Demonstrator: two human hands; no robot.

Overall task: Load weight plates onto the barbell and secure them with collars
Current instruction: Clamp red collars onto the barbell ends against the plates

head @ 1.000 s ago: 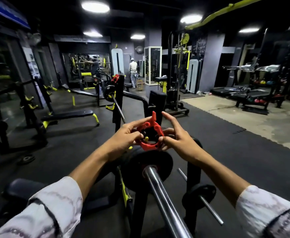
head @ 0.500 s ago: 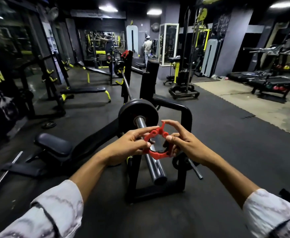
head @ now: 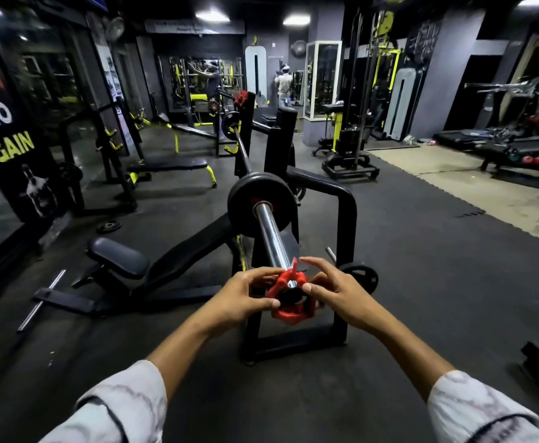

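At the barbell's (head: 269,233) end, both hands' curled fingers pinch the red collar (head: 288,298).

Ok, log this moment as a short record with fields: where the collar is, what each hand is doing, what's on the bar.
collar: red collar at the near tip of the barbell sleeve
left hand: left hand pinches the collar
right hand: right hand pinches the collar
loaded: one black plate on the sleeve
gap: collar well apart from plate

Dim gym, ceiling panels (head: 213,16) glaring white. Highlight streak along chrome barbell sleeve (head: 269,233). Wide-angle bending at edges; far background soft; sleeves at bottom corners blurred.
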